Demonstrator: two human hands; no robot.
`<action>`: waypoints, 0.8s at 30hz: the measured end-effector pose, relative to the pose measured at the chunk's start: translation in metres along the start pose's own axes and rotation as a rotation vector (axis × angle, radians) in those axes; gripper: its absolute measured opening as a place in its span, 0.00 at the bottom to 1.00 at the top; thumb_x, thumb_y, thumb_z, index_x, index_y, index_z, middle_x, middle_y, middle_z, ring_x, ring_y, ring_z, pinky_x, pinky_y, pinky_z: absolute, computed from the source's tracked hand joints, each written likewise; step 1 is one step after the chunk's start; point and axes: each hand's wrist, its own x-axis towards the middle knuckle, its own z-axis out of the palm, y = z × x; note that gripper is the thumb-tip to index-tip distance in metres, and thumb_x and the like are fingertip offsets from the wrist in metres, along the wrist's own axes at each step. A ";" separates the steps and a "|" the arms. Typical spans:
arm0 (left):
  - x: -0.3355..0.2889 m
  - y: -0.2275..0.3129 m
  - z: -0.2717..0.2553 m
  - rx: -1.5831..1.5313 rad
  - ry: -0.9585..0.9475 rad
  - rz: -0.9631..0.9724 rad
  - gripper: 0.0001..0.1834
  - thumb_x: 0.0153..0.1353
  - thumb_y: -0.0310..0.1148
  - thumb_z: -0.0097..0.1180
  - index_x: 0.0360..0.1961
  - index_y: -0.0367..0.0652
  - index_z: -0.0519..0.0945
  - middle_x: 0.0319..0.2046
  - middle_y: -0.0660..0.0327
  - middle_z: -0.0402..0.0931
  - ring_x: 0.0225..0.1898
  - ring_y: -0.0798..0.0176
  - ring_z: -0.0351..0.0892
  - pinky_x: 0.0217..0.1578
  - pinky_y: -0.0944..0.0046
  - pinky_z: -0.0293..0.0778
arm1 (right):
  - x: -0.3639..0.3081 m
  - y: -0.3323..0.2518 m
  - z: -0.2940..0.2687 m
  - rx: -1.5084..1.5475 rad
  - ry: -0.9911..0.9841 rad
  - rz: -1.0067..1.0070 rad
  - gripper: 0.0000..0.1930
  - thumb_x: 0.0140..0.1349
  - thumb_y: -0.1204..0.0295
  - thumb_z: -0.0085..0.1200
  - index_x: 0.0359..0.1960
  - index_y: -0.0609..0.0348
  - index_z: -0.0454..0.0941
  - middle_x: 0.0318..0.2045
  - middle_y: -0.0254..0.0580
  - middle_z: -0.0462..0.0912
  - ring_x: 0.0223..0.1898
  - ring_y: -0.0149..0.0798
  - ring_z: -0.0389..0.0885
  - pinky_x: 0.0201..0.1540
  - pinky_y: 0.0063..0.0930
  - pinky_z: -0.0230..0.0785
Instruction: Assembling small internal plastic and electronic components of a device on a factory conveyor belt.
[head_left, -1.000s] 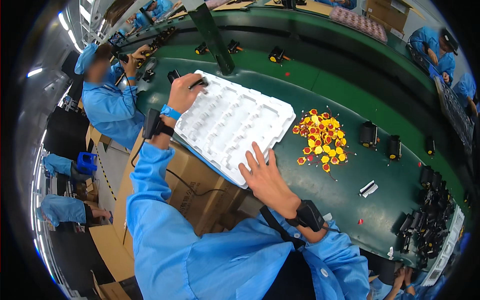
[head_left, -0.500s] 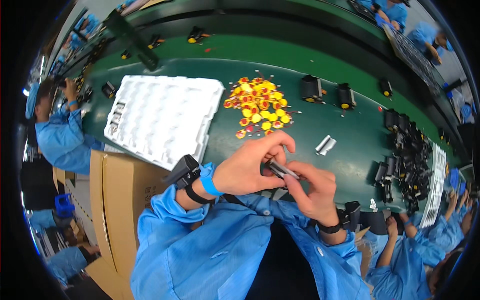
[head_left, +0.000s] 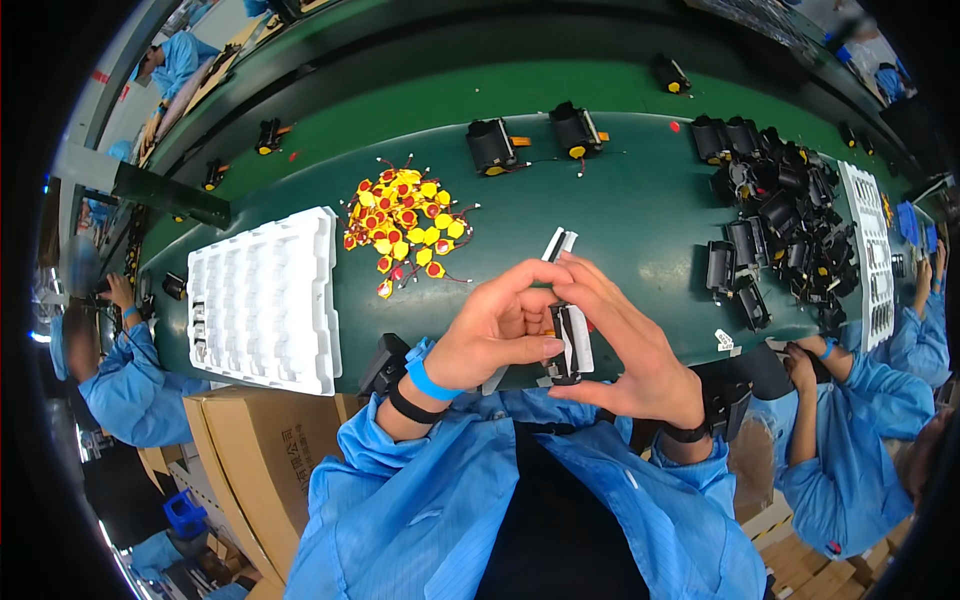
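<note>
Close in front of my body, both hands hold a small black plastic housing [head_left: 560, 360] with a white strip along its side. My left hand [head_left: 490, 330] presses its thumb against the near-left side of the housing, fingers curled behind. My right hand [head_left: 635, 355] spans it, with the fingertips at the far end and the thumb at the near end. Just beyond my fingertips a white and silvery strip [head_left: 558, 242] lies on the green table, partly hidden. Farther left is a heap of round yellow and red parts [head_left: 408, 215] with thin wires.
A white moulded tray [head_left: 326, 300] sits at the left, above a cardboard box [head_left: 245, 450]. Two black units [head_left: 490, 147] stand at the far side. Many black housings [head_left: 780, 210] are heaped at the right, beside another white tray [head_left: 855, 200]. Co-workers sit at both sides.
My view has swung right, so the table's things appear farther left. The housing has turned from slanting to nearly upright in my hands, and my right fingers have stretched along it.
</note>
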 end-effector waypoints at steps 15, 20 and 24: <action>-0.008 -0.035 0.010 1.061 0.247 0.175 0.12 0.61 0.33 0.60 0.36 0.33 0.75 0.24 0.46 0.76 0.27 0.39 0.78 0.27 0.46 0.72 | 0.010 -0.014 0.025 -0.571 0.033 -0.010 0.18 0.53 0.79 0.55 0.44 0.80 0.69 0.60 0.84 0.64 0.69 0.77 0.59 0.66 0.68 0.59; -0.014 -0.041 0.013 1.019 0.188 0.238 0.09 0.64 0.31 0.58 0.34 0.34 0.76 0.22 0.48 0.76 0.25 0.41 0.78 0.25 0.51 0.72 | -0.006 -0.008 0.030 -0.610 0.070 -0.071 0.17 0.56 0.76 0.55 0.43 0.80 0.70 0.58 0.84 0.68 0.67 0.77 0.65 0.64 0.67 0.65; -0.019 -0.040 0.013 0.894 0.235 0.219 0.11 0.63 0.33 0.63 0.30 0.35 0.78 0.20 0.53 0.78 0.20 0.54 0.79 0.23 0.58 0.71 | -0.002 -0.019 0.029 -0.783 0.062 -0.129 0.13 0.58 0.77 0.53 0.40 0.79 0.71 0.55 0.82 0.72 0.64 0.77 0.70 0.62 0.63 0.70</action>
